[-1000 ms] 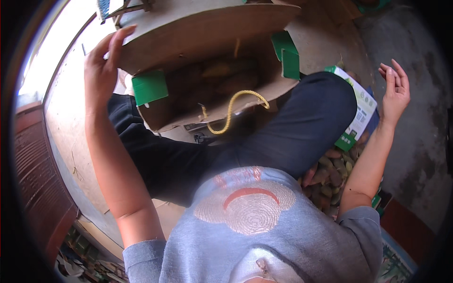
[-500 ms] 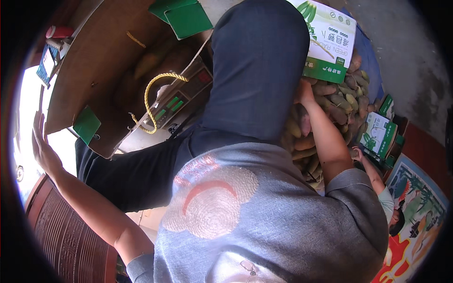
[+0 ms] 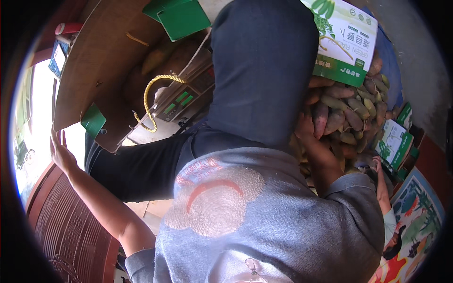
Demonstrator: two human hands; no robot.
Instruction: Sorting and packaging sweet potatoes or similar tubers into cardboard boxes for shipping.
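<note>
My left hand (image 3: 63, 154) is at the near left corner of a large open cardboard carton (image 3: 82, 66), fingers stretched up against its edge. Inside the carton, several root vegetables (image 3: 158, 59) lie in shadow. A yellow rope handle (image 3: 150, 94) loops from its right wall. On my right, my right hand (image 3: 306, 125) reaches beside my knee into a heap of green and reddish root vegetables (image 3: 358, 111). Its fingers are partly hidden by the knee and the heap, so any hold is unclear.
A scale with a green-lit display (image 3: 175, 104) stands beside the carton. A white-and-green printed carton (image 3: 349, 35) lies over the heap's far side, on a blue sheet (image 3: 394, 61). Another person's hand (image 3: 377, 165) is at the heap's right edge, near small printed boxes (image 3: 395, 144). A carved wooden seat (image 3: 78, 226) is at left.
My left hand has come in to the carton's corner. My right hand has drawn back nearer to me along the heap. The other person's hand has moved slightly right and nearer.
</note>
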